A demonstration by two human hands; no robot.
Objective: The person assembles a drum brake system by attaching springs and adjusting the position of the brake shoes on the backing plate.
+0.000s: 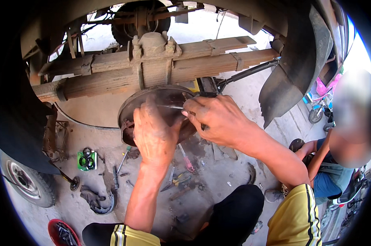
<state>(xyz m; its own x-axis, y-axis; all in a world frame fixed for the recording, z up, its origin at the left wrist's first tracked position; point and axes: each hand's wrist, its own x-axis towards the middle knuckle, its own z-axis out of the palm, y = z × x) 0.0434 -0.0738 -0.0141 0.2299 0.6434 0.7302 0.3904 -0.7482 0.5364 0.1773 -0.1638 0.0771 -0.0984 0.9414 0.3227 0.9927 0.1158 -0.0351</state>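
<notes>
A round, dark brake backing plate (128, 107) sits below the truck's leaf springs, and both my hands work in front of it. My left hand (154, 133) is against its left part with fingers curled and tips blurred; whatever they grip is hidden. From the right, my right hand (218, 119) pinches a thin shiny metal rod (172, 107) between thumb and fingers, its length running left across the plate toward my left fingers. Black grime marks the right hand. A reddish-brown part (128, 128) shows at the plate's lower left edge.
Rusty leaf springs (103, 80) cross above my hands. Below lie a screwdriver (123, 160), pliers (181, 179), a curved brake shoe (105, 207) and a green box (87, 160). A wheel (25, 178) and a red bucket (56, 227) are left; a person (331, 176) sits right.
</notes>
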